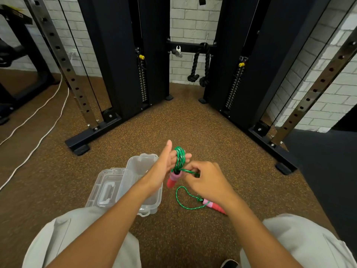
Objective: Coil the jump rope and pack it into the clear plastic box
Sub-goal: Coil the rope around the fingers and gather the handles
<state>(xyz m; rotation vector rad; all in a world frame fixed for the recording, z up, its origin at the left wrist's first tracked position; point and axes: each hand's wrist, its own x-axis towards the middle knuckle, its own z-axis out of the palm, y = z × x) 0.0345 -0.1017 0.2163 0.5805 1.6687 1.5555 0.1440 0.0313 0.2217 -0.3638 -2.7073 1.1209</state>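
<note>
Most of the green braided jump rope (180, 158) is wound round the flat-fingered left hand (167, 165), right hand (207, 180) pinching the strand, but a tail, second red handle (214, 207) and open clear plastic box (144, 185) still wait on the floor.
</note>
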